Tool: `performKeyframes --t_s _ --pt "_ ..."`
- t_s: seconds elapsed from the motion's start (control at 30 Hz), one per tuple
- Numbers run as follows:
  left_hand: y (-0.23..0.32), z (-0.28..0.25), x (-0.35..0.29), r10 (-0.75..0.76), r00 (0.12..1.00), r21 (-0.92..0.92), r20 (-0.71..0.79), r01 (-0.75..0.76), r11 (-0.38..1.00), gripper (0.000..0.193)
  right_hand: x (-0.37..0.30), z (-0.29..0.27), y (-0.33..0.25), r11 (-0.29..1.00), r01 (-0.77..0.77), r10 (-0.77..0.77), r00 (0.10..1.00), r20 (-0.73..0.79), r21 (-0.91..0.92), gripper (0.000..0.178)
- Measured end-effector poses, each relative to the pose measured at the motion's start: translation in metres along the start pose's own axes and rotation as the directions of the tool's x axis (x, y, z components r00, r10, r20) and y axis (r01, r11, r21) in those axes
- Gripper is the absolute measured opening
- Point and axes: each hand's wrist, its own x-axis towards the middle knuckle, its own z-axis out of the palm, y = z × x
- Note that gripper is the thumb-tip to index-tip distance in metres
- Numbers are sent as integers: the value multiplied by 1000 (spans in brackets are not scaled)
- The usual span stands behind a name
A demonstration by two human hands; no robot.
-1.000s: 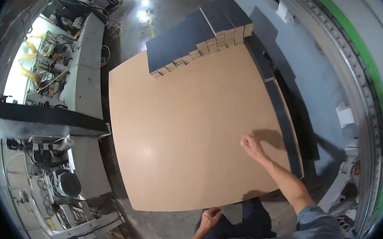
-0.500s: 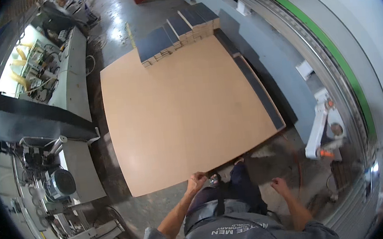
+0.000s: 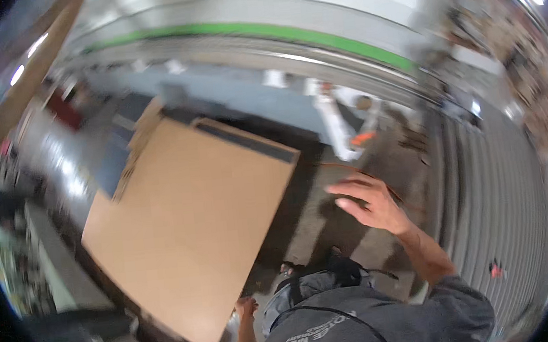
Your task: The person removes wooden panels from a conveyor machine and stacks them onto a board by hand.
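My right hand (image 3: pixel 369 202) is raised over the floor to the right of a large tan board (image 3: pixel 193 225). Its fingers are stretched out and the thumb stands apart from them, with nothing held. Close to the board's near corner hangs my left hand (image 3: pixel 246 307), low by my body. Its fingers look curled in and I see nothing in them, though the picture is somewhat blurred. Stacked dark-topped panels (image 3: pixel 114 160) lie along the board's far left side. A long dark strip (image 3: pixel 244 139) runs along its far right edge.
Beyond the board stretches a long machine with a green stripe (image 3: pixel 287 34) and a white arm with an orange handle (image 3: pixel 335 125). A grey ribbed surface (image 3: pixel 501 195) spreads on the right. At left stands grey machinery (image 3: pixel 64 257). An orange cable (image 3: pixel 388 190) lies on the floor.
The view has swung to the right, so the board now sits further left and tilted. My right hand has risen and its fingers have stretched out. The left hand stays low.
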Motion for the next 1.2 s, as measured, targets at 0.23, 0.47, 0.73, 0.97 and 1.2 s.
performKeyframes --t_s 0.23,0.47,0.73,0.97,1.2 --pt "57 95 -19 5 991 385 133 -57 921 10 7 -115 -94 496 615 -453 786 -422 613 21" --pt "58 160 -20 34 982 242 187 -80 967 10 -24 -131 -119 179 739 -430 652 -624 649 28" --pt "119 204 -110 205 931 381 302 -315 869 28 -64 -163 -14 657 527 -643 765 35 539 24" --pt "195 233 -249 277 921 100 274 -314 944 33 -128 -172 209 601 -581 510 808 -296 -549 59" --pt "196 262 -263 183 921 -371 345 -45 927 19 -190 -184 318 399 -716 705 639 -307 -574 88"
